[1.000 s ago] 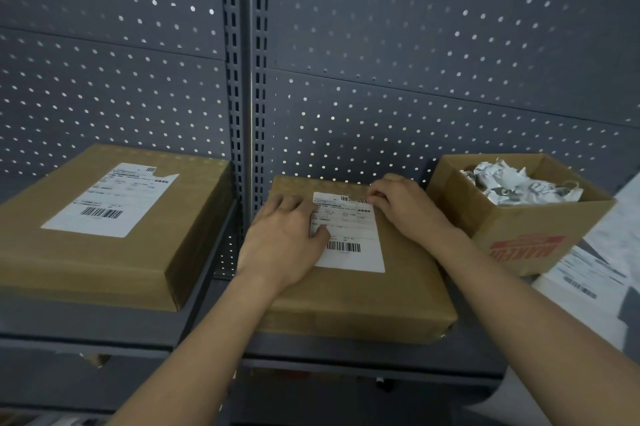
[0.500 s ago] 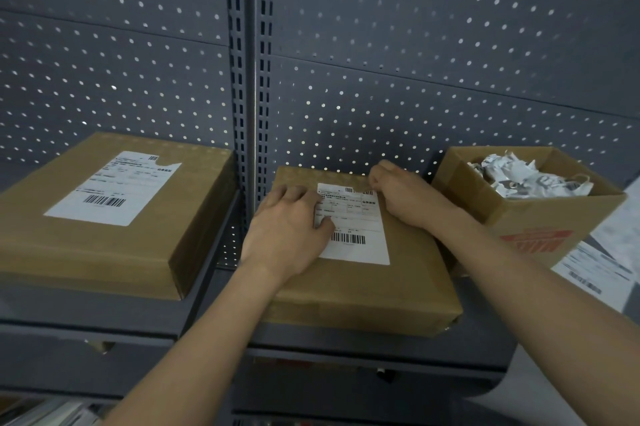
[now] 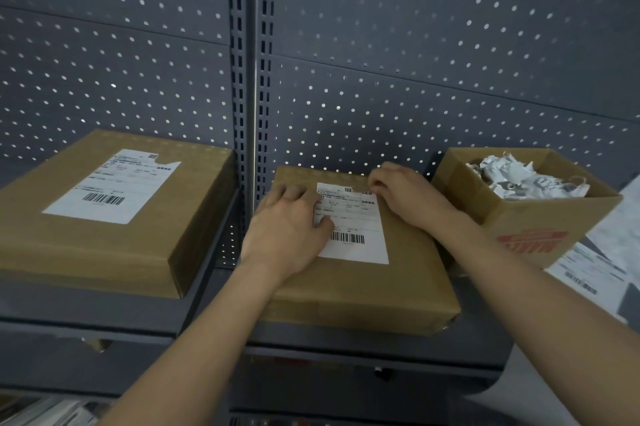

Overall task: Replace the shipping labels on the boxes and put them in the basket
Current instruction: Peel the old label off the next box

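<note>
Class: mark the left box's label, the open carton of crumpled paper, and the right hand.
left box's label (image 3: 110, 187): head view, middle of the sheet.
open carton (image 3: 519, 217): head view, near wall above the print.
right hand (image 3: 405, 197): head view, back of the hand.

Brown boxes (image 3: 363, 283), white black-barcoded labels (image 3: 351, 224), grey white-dotted pegboard (image 3: 415, 44), red-printed carton (image 3: 526, 217).

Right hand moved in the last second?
No. The right hand stays at the top right corner of the label on the middle box; only the camera shifted.
</note>
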`<action>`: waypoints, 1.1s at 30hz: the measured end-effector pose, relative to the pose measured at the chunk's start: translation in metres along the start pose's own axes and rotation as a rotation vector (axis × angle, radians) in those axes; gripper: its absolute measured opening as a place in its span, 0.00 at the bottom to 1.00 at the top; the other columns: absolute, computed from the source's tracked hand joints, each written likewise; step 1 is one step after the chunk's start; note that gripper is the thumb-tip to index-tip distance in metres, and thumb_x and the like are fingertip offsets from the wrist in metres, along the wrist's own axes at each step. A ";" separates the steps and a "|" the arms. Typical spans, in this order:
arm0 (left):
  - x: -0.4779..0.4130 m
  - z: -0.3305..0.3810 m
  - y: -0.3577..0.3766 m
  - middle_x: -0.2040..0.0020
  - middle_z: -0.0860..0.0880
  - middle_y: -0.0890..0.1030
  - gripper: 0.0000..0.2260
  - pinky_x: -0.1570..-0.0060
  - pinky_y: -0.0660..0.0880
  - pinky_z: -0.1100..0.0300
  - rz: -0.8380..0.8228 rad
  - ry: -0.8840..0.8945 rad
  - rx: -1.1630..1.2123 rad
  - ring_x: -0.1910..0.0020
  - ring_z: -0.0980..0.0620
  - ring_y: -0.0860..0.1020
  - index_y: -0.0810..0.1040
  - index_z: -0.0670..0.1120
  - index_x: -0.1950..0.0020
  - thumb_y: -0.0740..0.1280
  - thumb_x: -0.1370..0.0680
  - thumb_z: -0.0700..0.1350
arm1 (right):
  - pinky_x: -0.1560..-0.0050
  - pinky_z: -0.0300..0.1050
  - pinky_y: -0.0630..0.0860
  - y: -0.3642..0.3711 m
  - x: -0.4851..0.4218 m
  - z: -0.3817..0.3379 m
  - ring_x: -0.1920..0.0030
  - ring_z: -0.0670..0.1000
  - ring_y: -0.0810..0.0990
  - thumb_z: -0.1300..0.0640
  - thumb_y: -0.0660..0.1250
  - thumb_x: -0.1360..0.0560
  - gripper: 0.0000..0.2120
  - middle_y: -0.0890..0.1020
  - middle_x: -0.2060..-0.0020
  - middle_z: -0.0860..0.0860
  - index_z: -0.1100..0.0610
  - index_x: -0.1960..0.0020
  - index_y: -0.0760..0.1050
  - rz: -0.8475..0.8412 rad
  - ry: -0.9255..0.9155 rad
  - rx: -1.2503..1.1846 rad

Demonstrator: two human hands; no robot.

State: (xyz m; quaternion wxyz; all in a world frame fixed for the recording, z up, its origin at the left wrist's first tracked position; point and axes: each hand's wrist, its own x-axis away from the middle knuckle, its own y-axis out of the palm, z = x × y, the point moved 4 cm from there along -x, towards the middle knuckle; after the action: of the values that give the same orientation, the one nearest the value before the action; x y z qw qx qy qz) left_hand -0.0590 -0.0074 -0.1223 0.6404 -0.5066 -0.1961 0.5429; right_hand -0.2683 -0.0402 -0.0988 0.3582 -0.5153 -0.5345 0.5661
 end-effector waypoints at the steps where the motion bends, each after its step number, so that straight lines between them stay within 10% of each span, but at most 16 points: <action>1: 0.000 0.000 0.000 0.36 0.52 0.75 0.19 0.32 0.66 0.52 -0.001 0.001 -0.001 0.32 0.49 0.66 0.75 0.48 0.35 0.61 0.23 0.54 | 0.54 0.49 0.74 0.001 -0.001 -0.003 0.55 0.51 0.75 0.59 0.60 0.19 0.05 0.73 0.54 0.49 0.56 0.52 0.74 -0.003 -0.024 0.077; 14: -0.001 0.000 0.001 0.36 0.52 0.75 0.20 0.33 0.67 0.50 0.005 0.009 -0.013 0.32 0.49 0.66 0.75 0.48 0.35 0.60 0.23 0.55 | 0.52 0.41 0.68 0.001 0.012 0.008 0.51 0.46 0.74 0.57 0.57 0.18 0.06 0.76 0.51 0.48 0.56 0.47 0.72 0.225 0.140 -0.219; 33: -0.001 0.001 0.000 0.35 0.51 0.74 0.19 0.31 0.65 0.51 0.002 -0.016 0.016 0.31 0.48 0.66 0.75 0.49 0.35 0.62 0.23 0.54 | 0.54 0.49 0.76 0.004 0.012 -0.011 0.54 0.47 0.75 0.55 0.57 0.18 0.06 0.72 0.49 0.49 0.54 0.49 0.72 0.131 0.100 -0.121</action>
State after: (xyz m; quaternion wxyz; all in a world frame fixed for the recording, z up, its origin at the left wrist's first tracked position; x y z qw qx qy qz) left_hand -0.0601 -0.0079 -0.1210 0.6422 -0.4974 -0.1963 0.5492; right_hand -0.2590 -0.0271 -0.1041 0.3150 -0.5976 -0.5142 0.5285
